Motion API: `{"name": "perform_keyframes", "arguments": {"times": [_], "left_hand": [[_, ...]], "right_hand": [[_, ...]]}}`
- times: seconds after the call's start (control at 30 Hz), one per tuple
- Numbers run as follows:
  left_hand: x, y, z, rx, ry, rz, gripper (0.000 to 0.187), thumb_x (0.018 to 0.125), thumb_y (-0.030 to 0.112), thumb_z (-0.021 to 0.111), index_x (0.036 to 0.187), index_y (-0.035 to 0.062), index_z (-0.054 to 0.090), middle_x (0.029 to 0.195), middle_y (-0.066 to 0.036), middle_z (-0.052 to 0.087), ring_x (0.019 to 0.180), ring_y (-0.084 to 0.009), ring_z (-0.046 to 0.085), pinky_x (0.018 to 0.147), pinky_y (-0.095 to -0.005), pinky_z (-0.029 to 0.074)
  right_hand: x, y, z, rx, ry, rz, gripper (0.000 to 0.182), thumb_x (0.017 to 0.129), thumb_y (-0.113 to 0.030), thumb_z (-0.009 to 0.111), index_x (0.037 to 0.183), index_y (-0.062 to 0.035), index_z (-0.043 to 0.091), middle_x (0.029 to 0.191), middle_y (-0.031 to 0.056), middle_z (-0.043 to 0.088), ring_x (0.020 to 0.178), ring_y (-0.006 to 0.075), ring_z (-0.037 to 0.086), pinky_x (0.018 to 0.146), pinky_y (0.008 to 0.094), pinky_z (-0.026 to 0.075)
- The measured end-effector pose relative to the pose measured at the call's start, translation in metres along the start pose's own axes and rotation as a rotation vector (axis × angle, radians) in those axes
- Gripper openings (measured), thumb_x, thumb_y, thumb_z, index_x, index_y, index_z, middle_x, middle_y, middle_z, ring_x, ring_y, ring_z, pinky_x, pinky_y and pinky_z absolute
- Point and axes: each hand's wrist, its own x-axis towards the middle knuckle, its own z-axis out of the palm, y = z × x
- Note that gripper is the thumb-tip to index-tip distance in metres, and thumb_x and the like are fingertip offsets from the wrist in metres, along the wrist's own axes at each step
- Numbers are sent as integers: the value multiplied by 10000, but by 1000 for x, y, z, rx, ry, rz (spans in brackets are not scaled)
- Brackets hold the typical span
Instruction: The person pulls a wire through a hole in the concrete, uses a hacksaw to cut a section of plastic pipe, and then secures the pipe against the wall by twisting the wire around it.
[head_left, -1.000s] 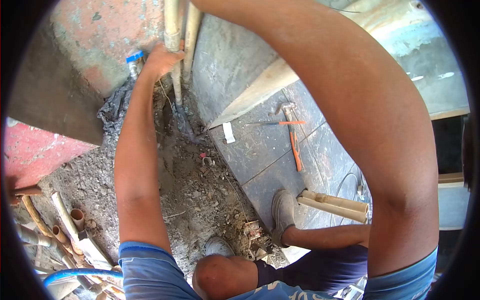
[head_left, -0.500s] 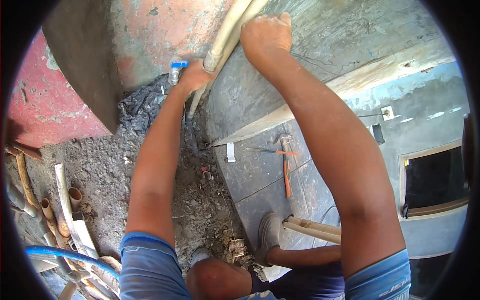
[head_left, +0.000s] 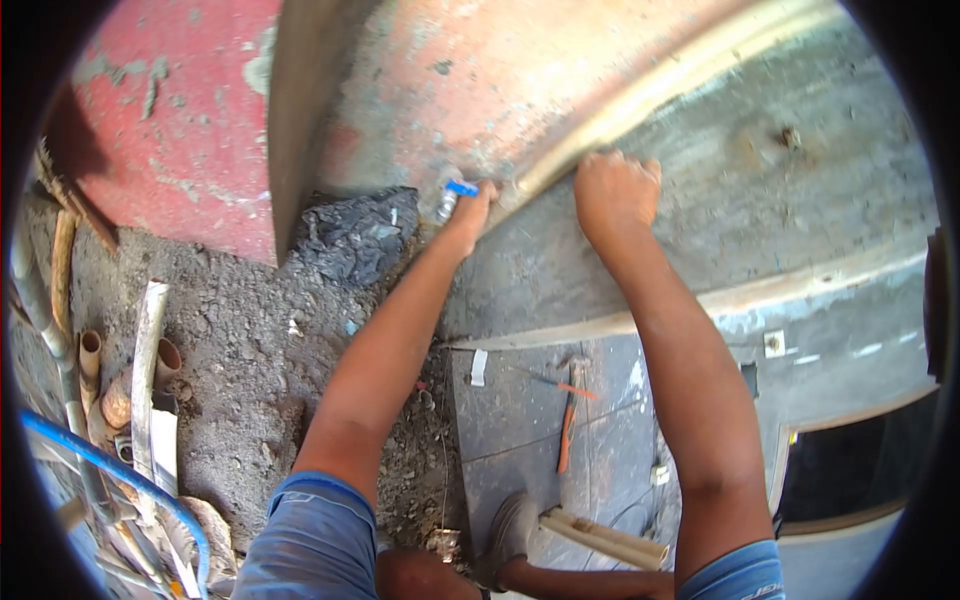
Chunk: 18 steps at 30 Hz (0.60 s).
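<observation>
My left hand (head_left: 470,222) is closed at the lower end of a beige pipe (head_left: 600,118), right beside a metal valve with a blue handle (head_left: 460,188). The pipe runs up and to the right along the joint between the painted wall and a grey concrete surface. My right hand (head_left: 617,195) is a fist, knuckles up, against the concrete at the pipe's lower side. Whether its fingers hold anything is hidden. Crumpled black plastic (head_left: 358,235) lies left of the valve.
A hammer (head_left: 567,420) and an orange-handled tool (head_left: 575,388) lie on grey tiles (head_left: 510,420). Two pipe lengths (head_left: 605,538) rest near my foot. Pipes, sticks and a blue hose (head_left: 130,478) are at the left on rubble. A socket (head_left: 774,343) is on the right wall.
The view has shifted, so the wall and valve appear farther right. My left hand remains beside the valve; my right fist remains near the pipe, now lower in view.
</observation>
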Motion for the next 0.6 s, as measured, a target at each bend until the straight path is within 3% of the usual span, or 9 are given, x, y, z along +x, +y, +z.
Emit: {"name": "perform_keyframes", "arguments": {"times": [0.07, 0.17, 0.3, 0.37, 0.4, 0.47, 0.6], "left_hand": [[4, 1, 6, -201, 64, -146, 304, 883, 300, 559, 949, 23, 664, 950, -86, 647, 921, -184, 562, 870, -316, 408], [4, -9, 15, -121, 120, -1, 416, 956, 385, 509, 1024, -1, 650, 1038, -112, 661, 977, -192, 580, 910, -330, 407], [-10, 14, 39, -256, 353, -51, 301, 911, 269, 625, 1023, -10, 621, 977, -102, 667, 955, -177, 586, 889, -329, 419], [-6, 17, 43, -350, 371, -53, 241, 893, 229, 643, 970, 2, 614, 969, -101, 665, 954, -173, 582, 880, -323, 419], [-4, 15, 44, -443, 395, -57, 188, 876, 188, 661, 917, 13, 608, 960, -99, 663, 954, -168, 578, 872, -316, 419], [2, 4, 40, -387, 400, -22, 156, 866, 164, 662, 877, 27, 590, 944, -94, 660, 942, -166, 573, 863, -315, 416], [-6, -4, 30, -342, 314, 103, 126, 835, 112, 674, 820, 57, 562, 858, -57, 623, 894, -149, 548, 854, -304, 393]], "right_hand": [[-2, -4, -1, -5, -49, 29, 230, 914, -135, 488, 982, -138, 708, 1023, 59, 680, 990, 217, 651, 938, 397, 372], [-3, -5, -6, -14, -112, -3, 233, 917, -136, 483, 1014, -114, 694, 1034, 82, 663, 992, 242, 649, 902, 402, 431], [-18, -11, -9, 190, -187, 65, 257, 917, -126, 468, 1084, -37, 642, 1059, 150, 634, 968, 305, 647, 830, 418, 495], [-34, -11, -9, 391, -136, 86, 281, 901, -76, 463, 1129, 48, 569, 1064, 221, 603, 945, 356, 639, 790, 435, 519], [-45, -12, -5, 390, -137, 95, 281, 901, -76, 463, 1129, 48, 569, 1064, 221, 603, 945, 356, 639, 790, 435, 519], [-68, -19, 12, 579, 100, 118, 341, 870, -11, 472, 1192, 98, 506, 1022, 255, 604, 915, 357, 643, 800, 441, 503], [-100, -46, 43, 948, 33, 269, 422, 846, 51, 472, 1264, 109, 456, 980, 247, 620, 825, 330, 663, 787, 426, 500]]}}
